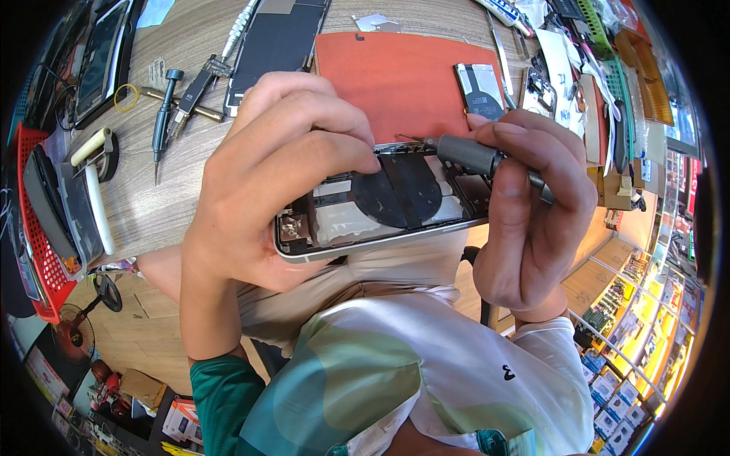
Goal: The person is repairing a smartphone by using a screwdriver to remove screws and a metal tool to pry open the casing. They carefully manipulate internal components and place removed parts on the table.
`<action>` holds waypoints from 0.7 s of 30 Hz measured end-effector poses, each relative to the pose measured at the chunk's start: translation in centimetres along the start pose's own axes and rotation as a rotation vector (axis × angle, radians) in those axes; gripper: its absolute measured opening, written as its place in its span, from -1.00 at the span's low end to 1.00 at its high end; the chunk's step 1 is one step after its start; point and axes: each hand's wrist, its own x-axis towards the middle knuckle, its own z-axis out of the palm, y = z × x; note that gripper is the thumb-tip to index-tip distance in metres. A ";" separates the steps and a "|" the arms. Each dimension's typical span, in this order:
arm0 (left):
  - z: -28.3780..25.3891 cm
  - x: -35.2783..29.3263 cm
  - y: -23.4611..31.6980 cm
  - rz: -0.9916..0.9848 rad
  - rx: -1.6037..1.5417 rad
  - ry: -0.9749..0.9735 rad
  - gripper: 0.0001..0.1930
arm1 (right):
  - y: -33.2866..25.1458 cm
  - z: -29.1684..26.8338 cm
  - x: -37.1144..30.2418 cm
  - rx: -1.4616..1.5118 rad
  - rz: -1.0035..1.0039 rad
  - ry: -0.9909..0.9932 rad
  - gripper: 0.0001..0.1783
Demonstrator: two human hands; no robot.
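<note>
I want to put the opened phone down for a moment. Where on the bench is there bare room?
The orange mat is mostly bare between the dark phone panel and the small battery part. Bare wood lies below the loose screwdriver. The right edge, with its stacked parts, is crowded.

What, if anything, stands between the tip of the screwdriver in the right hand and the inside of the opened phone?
Nothing visible does. The right hand holds the grey knurled screwdriver, and its thin tip reaches the top edge of the opened silver-framed phone. The left hand grips the phone, its fingers just beside the tip.
</note>
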 end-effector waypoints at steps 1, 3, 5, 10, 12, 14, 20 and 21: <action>0.0 0.0 -0.1 0.002 -0.002 -0.003 -0.44 | 0.0 0.0 0.0 -0.002 0.000 -0.002 -0.70; -0.1 -0.1 -0.2 0.007 -0.004 -0.009 -0.43 | -0.1 -0.1 0.1 -0.004 0.003 -0.007 -0.71; -0.1 -0.1 -0.2 0.012 -0.003 -0.010 -0.43 | -0.1 -0.1 0.1 -0.001 0.003 -0.006 -0.71; 0.0 -0.1 -0.4 0.026 0.003 -0.004 -0.44 | 0.1 0.1 0.0 0.000 -0.010 0.004 -0.71; 0.0 -0.1 -0.3 0.026 0.001 -0.001 -0.45 | 0.1 0.1 0.0 0.002 -0.011 0.001 -0.71; -0.1 0.0 -0.2 0.018 -0.010 -0.004 -0.46 | 0.0 0.0 0.0 0.006 -0.009 -0.002 -0.71; 0.1 -0.1 -0.1 0.016 -0.010 0.007 -0.47 | 0.0 0.0 0.0 0.003 -0.010 -0.010 -0.71; 0.1 -0.1 -0.1 0.017 -0.008 0.009 -0.47 | 0.0 0.1 0.0 0.004 -0.013 -0.007 -0.71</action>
